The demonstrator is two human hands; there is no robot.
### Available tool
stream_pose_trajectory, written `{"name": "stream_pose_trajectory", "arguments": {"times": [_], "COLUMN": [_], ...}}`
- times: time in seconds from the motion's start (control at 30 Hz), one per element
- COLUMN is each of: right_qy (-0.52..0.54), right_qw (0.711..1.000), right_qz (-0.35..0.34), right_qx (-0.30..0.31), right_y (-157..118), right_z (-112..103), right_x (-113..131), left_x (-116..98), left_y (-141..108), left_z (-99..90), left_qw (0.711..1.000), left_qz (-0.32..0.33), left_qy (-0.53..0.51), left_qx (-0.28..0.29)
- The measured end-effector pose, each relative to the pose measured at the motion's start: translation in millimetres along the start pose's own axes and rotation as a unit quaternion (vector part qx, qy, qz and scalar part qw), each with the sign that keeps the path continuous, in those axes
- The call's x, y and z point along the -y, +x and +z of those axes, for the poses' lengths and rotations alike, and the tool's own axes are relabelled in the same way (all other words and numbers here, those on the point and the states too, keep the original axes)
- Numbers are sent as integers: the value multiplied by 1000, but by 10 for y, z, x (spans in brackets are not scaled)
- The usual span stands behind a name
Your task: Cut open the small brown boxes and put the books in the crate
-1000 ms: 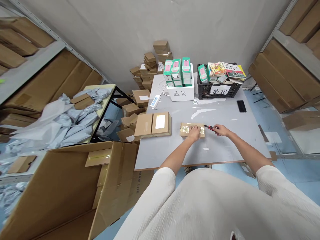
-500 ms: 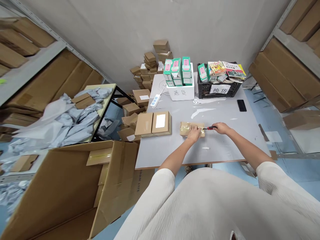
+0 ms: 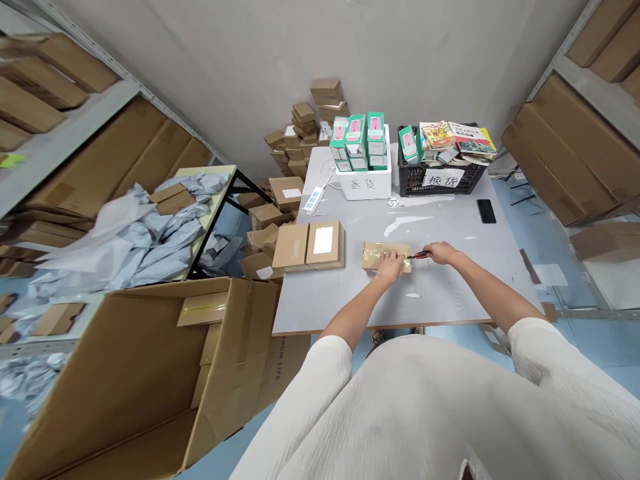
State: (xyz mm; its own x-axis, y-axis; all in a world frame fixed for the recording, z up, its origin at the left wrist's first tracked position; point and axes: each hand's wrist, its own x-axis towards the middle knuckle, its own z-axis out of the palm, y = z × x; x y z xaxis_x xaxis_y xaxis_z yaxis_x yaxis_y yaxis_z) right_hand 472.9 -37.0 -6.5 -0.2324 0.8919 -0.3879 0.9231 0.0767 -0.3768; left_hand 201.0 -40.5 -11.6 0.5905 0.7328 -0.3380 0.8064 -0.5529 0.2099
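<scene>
A small taped cardboard box [image 3: 371, 253] lies on the grey table [image 3: 320, 303] in front of me, shiny clear tape across its top. My left hand [image 3: 391, 266] holds it down from above at its near side, fingers bent on the top. In my right hand [image 3: 442, 253] is a red and black utility knife [image 3: 420, 255], gripped by the handle. The knife points left, its tip at the box's right end; the blade is too small to make out clearly. Left of this box, two brown boxes [image 3: 325, 243] sit side by side, the right one with a white label.
At the table's back stand a white foam bin [image 3: 363, 187] of green-and-pink cartons and a black crate [image 3: 417, 183] of books. A phone [image 3: 486, 211] lies right, a power strip [image 3: 314, 200] left. A large open carton [image 3: 150, 373] stands left of the table.
The view has shifted slightly, so the scene sits a little further right. Both hands, the box and the knife hold nearly the same positions.
</scene>
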Motion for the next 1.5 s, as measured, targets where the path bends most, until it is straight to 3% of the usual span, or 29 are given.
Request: {"name": "stream_pose_trajectory", "arguments": {"times": [0.23, 0.37, 0.5, 0.7, 0.9, 1.1, 1.27, 1.5], "right_qy": [13, 111, 221, 243, 251, 266, 277, 325], "right_qw": [1000, 989, 966, 963, 957, 957, 948, 935], "right_qz": [15, 54, 49, 67, 73, 67, 70, 82], "right_qx": [19, 85, 123, 93, 128, 97, 138, 116], "right_y": [8, -105, -259, -347, -378, -354, -338, -354], "right_z": [13, 27, 91, 171, 225, 277, 269, 393], "right_x": [33, -33, -53, 40, 6, 34, -4, -37], "left_x": [-3, -2, -7, -12, -20, -25, -18, -14], "left_y": [6, 6, -13, -25, -30, -36, -68, -20], "left_z": [-15, -10, -11, -33, -21, -4, 21, 49], "left_qw": [1000, 1000, 1000, 1000, 1000, 1000, 1000, 1000], "left_qz": [-3, -2, -2, 3, 0, -6, 3, 4], "left_qy": [-4, -1, -11, -4, 4, 15, 19, -6], "left_qx": [8, 8, 6, 12, 13, 7, 0, -13]}}
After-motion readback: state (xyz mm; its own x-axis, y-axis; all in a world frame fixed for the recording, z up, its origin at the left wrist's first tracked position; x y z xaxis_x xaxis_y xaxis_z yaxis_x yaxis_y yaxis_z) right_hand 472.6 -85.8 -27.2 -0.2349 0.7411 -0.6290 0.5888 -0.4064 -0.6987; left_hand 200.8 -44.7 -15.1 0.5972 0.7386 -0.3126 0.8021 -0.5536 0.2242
